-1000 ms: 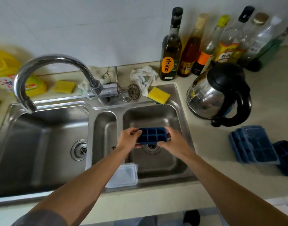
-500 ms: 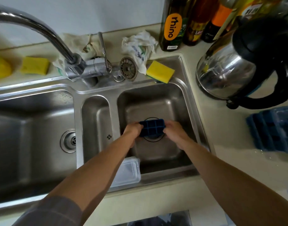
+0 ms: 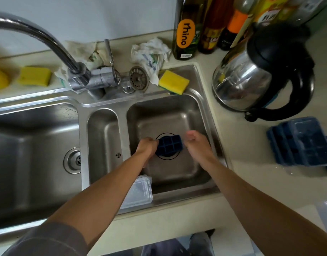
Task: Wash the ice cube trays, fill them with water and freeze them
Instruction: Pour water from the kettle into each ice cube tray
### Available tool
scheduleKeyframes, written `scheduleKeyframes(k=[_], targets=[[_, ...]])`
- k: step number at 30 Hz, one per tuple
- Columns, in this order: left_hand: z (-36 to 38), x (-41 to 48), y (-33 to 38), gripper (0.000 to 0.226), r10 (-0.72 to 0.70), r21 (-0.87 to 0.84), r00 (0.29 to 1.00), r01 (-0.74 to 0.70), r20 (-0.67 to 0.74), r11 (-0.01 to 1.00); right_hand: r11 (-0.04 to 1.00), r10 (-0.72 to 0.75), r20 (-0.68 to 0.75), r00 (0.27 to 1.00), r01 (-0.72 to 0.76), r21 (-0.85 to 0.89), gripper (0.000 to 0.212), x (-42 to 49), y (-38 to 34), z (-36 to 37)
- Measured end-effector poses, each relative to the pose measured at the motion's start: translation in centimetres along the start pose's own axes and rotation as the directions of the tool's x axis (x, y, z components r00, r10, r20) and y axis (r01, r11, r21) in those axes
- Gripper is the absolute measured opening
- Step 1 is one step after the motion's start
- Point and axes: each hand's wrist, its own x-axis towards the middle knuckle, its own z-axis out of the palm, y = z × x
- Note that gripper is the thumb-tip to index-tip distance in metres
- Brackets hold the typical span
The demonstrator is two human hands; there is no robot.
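Note:
A small dark blue ice cube tray sits low in the right sink basin, over the drain ring. My left hand grips its left end. My right hand hovers just right of the tray, fingers loosely curled, apart from it and holding nothing. More blue ice cube trays lie stacked on the counter at the right. The faucet arches toward the left basin; no water runs.
A clear plastic lid leans at the front of the narrow middle basin. A yellow sponge lies on the sink's back rim, a steel kettle stands on the right counter, and several bottles line the wall.
The tray has gone down into the right basin. My right hand has let go of its right end and drawn slightly away; my left hand still holds it. The camera moved closer.

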Motion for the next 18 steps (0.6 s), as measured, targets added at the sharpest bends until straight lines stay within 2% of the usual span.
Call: scheduleKeyframes(k=[3, 5, 7, 9, 11, 13, 15, 16, 18], targets=[[-0.3, -1.9, 0.7, 0.021, 0.099, -0.046, 0.991, -0.104, -0.092, 0.994, 0.979, -0.179, -0.115, 0.977, 0.188, 0.074, 0.031, -3.0, -1.6, -3.0], [-0.1, -3.6, 1.8, 0.020, 0.156, -0.113, 0.980, -0.171, -0.123, 0.979, 0.946, -0.268, -0.216, 0.939, 0.299, 0.127, 0.020, -5.4, -3.0, -5.5], [0.2, -5.6, 3.2, 0.019, 0.205, -0.221, 0.971, -0.228, -0.121, 0.948, 0.909, -0.326, -0.345, 0.880, 0.393, 0.143, 0.020, -7.6, -4.6, -8.3], [0.4, -7.4, 4.6, 0.016, 0.254, -0.273, 0.964, -0.266, -0.079, 0.925, 0.873, -0.369, -0.476, 0.798, 0.473, 0.116, 0.031, -9.5, -6.1, -11.2], [0.6, -9.0, 5.9, 0.016, 0.311, -0.285, 0.950, -0.303, -0.020, 0.909, 0.839, -0.379, -0.623, 0.684, 0.538, 0.080, 0.034, -10.6, -7.4, -14.0], [0.8, -10.6, 7.2, 0.017, 0.351, -0.278, 0.936, -0.329, 0.031, 0.902, 0.825, -0.343, -0.760, 0.552, 0.563, 0.036, 0.035, -10.8, -8.4, -16.2], [0.9, -12.1, 8.2, 0.018, 0.398, -0.271, 0.914, -0.364, 0.079, 0.891, 0.841, -0.268, -0.838, 0.476, 0.539, 0.037, 0.036, -10.0, -9.0, -17.9], [0.9, -12.8, 8.6, 0.016, 0.430, -0.258, 0.897, -0.393, 0.103, 0.882, 0.853, -0.239, -0.846, 0.478, 0.519, 0.052, 0.037, -9.4, -9.3, -18.5], [0.8, -14.1, 9.0, 0.014, 0.467, -0.209, 0.872, -0.434, 0.149, 0.876, 0.881, -0.211, -0.811, 0.546, 0.466, 0.085, 0.040, -7.8, -9.4, -19.4]])
